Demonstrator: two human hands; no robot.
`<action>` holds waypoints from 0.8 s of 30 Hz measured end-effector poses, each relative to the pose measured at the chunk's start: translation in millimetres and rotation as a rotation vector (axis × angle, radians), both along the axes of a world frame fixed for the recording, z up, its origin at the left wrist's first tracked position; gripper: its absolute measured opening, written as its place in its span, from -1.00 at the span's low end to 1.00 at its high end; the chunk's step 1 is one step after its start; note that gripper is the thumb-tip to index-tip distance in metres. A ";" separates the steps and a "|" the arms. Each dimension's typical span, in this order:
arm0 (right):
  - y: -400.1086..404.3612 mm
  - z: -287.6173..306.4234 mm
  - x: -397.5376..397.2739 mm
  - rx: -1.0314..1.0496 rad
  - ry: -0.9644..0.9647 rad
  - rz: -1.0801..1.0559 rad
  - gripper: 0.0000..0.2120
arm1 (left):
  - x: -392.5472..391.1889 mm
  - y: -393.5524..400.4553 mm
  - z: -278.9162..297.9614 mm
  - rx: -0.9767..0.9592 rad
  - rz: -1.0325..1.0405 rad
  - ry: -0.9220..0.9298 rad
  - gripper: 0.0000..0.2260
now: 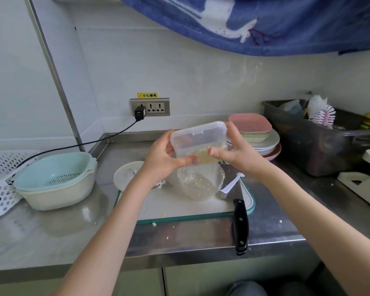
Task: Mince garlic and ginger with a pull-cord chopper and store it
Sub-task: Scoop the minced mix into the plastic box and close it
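- With both hands clamped on it, the clear storage box (198, 138) hangs in the air above the cutting board (181, 207), lid on top and pale mince showing through its lower front wall.
- Left hand (165, 155) grips the box's left end, thumb across the lower front edge, fingers wrapped behind.
- Right hand (236, 151) grips the right end, thumb pressing the front wall near the bottom corner; this looks to me like the lid being pressed home, though whether it has snapped shut I cannot tell.
- Long axis of the box runs left to right between the two palms, tilted so the lid faces up and away from the person. Each hand has one end, so neither is nearer than the other.
- Directly below the box sits the chopper bowl (201, 182), uncovered, smeared with leftover mince.
- Just left of it lies the chopper lid (126, 174), half hidden by the left wrist.
- Right of the bowl rests a white scraper (232, 184) on the flat of the cleaver, whose black handle (240, 226) juts over the counter (51, 236) edge — worth watching when the box comes down.
- Storing is, by my reading, nearly done: closing, then putting away.
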State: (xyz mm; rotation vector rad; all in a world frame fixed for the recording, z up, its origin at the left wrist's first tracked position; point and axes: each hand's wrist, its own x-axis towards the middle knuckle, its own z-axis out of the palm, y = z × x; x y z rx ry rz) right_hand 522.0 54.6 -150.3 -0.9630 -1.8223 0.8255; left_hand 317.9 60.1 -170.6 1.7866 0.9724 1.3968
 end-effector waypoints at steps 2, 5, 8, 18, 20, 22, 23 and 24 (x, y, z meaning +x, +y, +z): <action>-1.3 0.8 1.2 0.138 0.032 0.033 -0.43 | -1.0 -2.4 3.3 0.010 -0.074 0.042 -0.45; 0.2 0.4 5.1 0.270 -0.045 0.029 -0.46 | -2.7 -6.4 10.4 0.043 -0.141 0.129 -0.43; 0.8 -5.4 -0.6 0.290 -0.037 -0.019 -0.69 | -0.6 -6.8 13.3 0.038 -0.138 0.127 -0.57; 13.4 -14.5 -8.2 0.295 -0.082 -0.046 -0.69 | -5.5 10.0 3.4 0.011 -0.095 0.151 -0.52; 27.2 -3.2 -7.2 0.248 -0.134 0.016 -0.52 | -11.4 24.9 6.0 0.063 -0.019 0.187 -0.38; 44.3 6.1 -10.2 0.187 -0.161 -0.012 -0.36 | -17.2 42.3 9.2 0.074 0.062 0.233 -0.19; 54.3 8.5 -14.7 0.190 -0.202 -0.059 -0.37 | -19.3 52.2 9.4 0.076 0.107 0.275 -0.13; 64.9 8.7 -20.5 0.202 -0.256 -0.105 -0.42 | -21.1 62.3 8.2 0.080 0.148 0.327 -0.11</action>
